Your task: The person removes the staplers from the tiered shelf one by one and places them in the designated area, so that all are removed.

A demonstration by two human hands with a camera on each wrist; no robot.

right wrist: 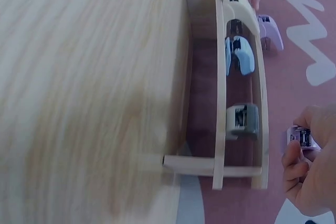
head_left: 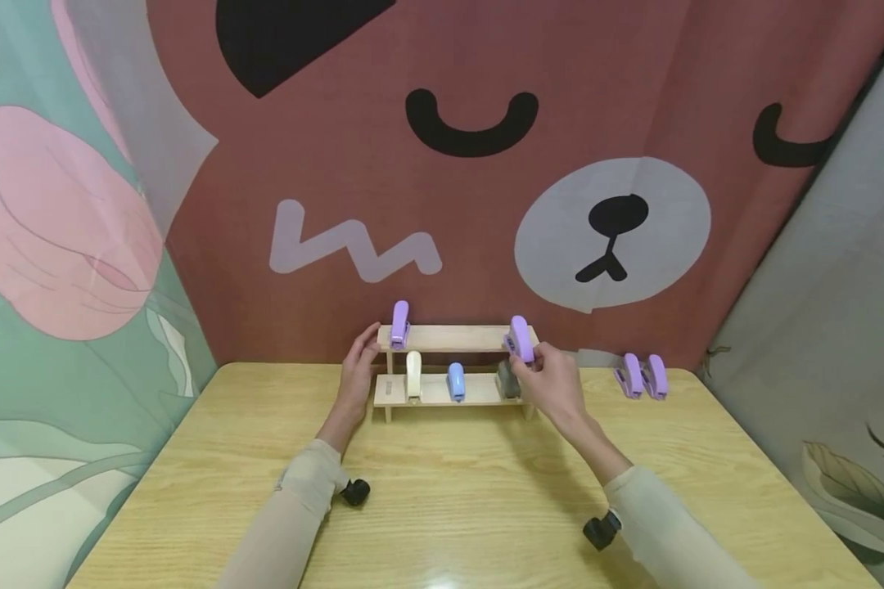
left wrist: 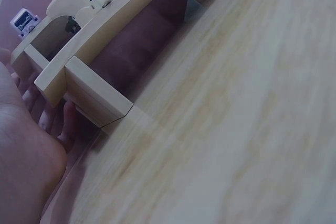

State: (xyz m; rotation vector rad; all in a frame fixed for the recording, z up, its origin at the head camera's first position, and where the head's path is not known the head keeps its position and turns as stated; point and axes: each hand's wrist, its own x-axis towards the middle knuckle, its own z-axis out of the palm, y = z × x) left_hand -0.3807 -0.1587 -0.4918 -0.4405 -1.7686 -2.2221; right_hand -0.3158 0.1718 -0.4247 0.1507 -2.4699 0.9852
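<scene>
My right hand (head_left: 557, 383) pinches a purple stapler (head_left: 520, 338) at the right end of the upper shelf of a two-tier wooden rack (head_left: 457, 336). In the right wrist view, fingers and thumb close round that stapler (right wrist: 301, 136); whether it touches the shelf I cannot tell. My left hand (head_left: 356, 378) lies along the rack's left end, its fingers loosely extended beside the wood in the left wrist view. Another purple stapler (head_left: 400, 325) stands at the upper shelf's left end. Below are a cream stapler (head_left: 413, 376), a blue stapler (head_left: 456, 382) and a grey stapler (head_left: 507, 380), partly hidden by my right hand.
Two more purple staplers, the nearer one (head_left: 632, 376) beside its twin (head_left: 656, 377), stand on the table right of the rack. The wooden table (head_left: 442, 499) ends at a printed curtain (head_left: 471, 213) behind the rack.
</scene>
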